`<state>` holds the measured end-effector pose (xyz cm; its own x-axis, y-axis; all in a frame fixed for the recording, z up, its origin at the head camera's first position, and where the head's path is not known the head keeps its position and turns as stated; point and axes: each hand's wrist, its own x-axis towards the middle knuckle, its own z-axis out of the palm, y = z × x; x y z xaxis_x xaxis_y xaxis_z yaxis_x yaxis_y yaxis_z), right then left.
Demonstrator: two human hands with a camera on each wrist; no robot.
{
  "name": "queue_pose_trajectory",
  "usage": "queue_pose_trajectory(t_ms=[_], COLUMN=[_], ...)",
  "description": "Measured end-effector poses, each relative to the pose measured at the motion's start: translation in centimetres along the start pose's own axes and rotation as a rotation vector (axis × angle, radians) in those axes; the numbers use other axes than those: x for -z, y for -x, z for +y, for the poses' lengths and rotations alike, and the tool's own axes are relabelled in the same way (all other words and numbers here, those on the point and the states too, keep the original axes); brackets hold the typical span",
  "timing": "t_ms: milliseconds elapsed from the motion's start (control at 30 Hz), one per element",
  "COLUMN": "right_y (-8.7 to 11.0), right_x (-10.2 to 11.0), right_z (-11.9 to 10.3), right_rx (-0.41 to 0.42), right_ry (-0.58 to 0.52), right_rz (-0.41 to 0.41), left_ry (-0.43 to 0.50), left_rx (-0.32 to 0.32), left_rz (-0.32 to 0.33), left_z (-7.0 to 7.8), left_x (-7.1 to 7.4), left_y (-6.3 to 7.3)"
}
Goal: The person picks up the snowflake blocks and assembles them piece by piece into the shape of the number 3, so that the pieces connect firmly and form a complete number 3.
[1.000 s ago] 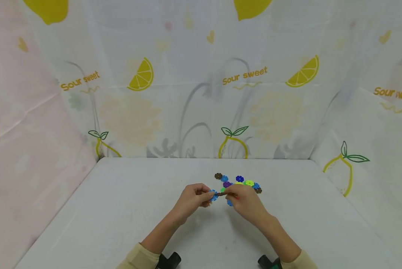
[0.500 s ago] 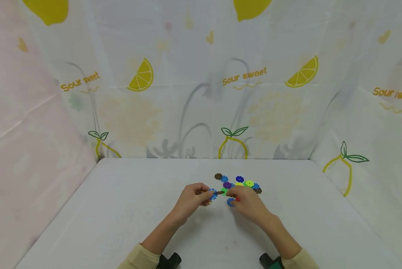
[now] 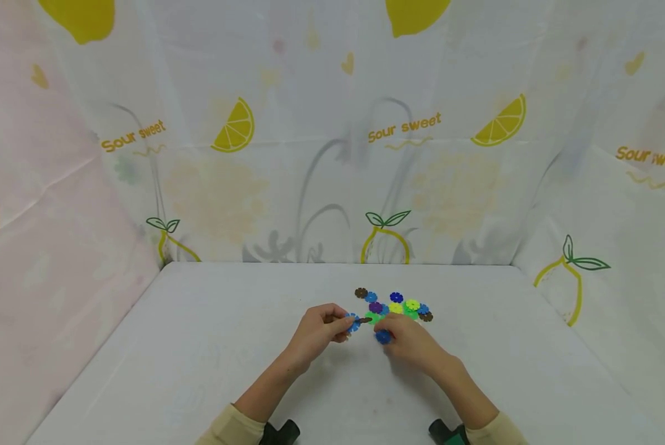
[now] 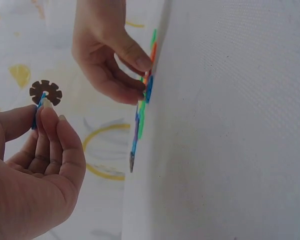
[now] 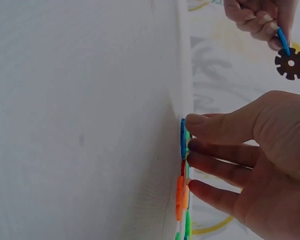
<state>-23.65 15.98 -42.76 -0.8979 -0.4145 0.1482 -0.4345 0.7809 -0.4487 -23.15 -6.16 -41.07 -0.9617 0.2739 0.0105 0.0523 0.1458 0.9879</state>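
Observation:
In the head view, my left hand (image 3: 321, 329) pinches a light blue notched plastic disc (image 3: 353, 322) between thumb and fingers. A brown notched disc (image 4: 46, 93) is slotted into it and projects past the fingertips, held above the table. My right hand (image 3: 413, 339) is low over the table, thumb and fingertips at a blue disc (image 3: 384, 337). The right wrist view has that blue disc (image 5: 183, 138) close to the tabletop, the thumb at one end and fairly straight fingers beside it. Orange disc (image 5: 179, 198) lies near the lower fingers. My right hand hides some pieces from above.
Beyond the hands lie several flat discs, among them a brown one (image 3: 361, 292), a purple one (image 3: 375, 307), a dark blue one (image 3: 396, 297) and a yellow-green one (image 3: 413, 305). The white table (image 3: 227, 346) meets a lemon-printed cloth (image 3: 288, 185) behind.
My right hand has left the brown disc, moving slightly right and down to the blue disc on the table. My left hand stays nearly still with its joined discs.

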Motion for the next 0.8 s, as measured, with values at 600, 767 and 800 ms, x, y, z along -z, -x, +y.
queue_pose_trajectory(t_ms=[600,767,800], right_y=[0.21,0.12,0.1], right_x=[-0.18,-0.31,-0.33], right_z=[-0.56,-0.7,-0.72], right_rx=[0.002,-0.044,-0.054], right_ry=[0.07,0.054,0.049], right_rz=[-0.007,-0.021,-0.029], left_ry=[0.004,0.004,0.005], left_rx=[0.003,0.0,0.001], left_rz=[-0.022,-0.022,-0.023], left_z=[0.01,0.02,0.01], left_x=[-0.12,-0.12,-0.13], left_y=[0.02,0.04,0.05])
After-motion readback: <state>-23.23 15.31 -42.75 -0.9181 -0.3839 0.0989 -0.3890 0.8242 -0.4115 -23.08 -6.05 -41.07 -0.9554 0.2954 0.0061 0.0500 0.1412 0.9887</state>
